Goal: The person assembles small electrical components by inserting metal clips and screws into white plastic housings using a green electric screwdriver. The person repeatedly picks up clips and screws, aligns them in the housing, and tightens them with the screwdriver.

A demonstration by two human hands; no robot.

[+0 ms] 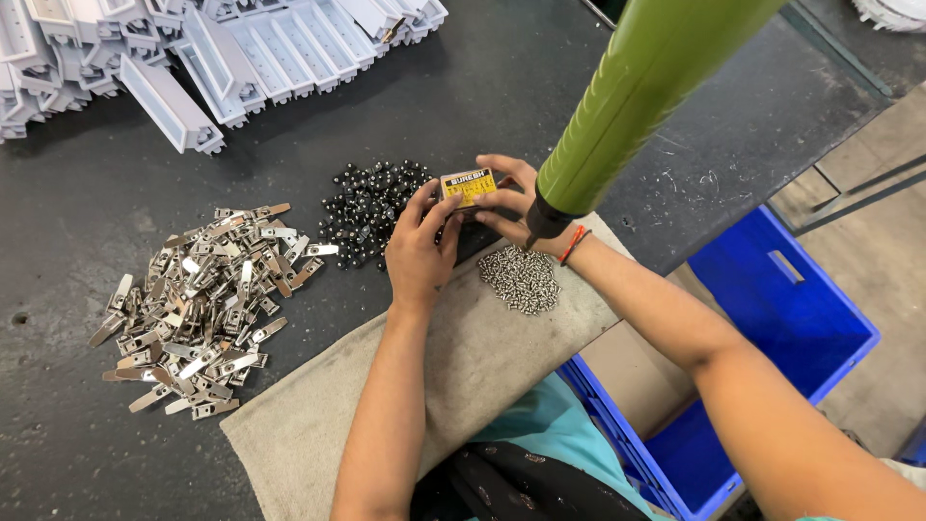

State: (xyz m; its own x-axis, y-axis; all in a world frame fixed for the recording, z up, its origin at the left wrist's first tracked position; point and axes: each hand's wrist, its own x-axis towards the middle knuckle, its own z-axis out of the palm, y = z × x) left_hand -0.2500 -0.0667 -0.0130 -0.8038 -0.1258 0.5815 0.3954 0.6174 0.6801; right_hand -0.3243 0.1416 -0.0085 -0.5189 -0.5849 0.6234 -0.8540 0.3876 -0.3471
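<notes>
Holding a little yellow box (469, 184) in both my left hand (421, 249) and right hand (512, 200), I am opening it. Next, I think, careful fingers must pull it open over the small silver screws (521, 279).

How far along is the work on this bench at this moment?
Looks done: parts lie sorted in heaps, metal clips, black round pieces and small screws on the grey cloth. In hand: the left hand and right hand together hold a small yellow box. Seemingly left: no joined piece is visible, and the white plastic housings lie untouched.
</notes>
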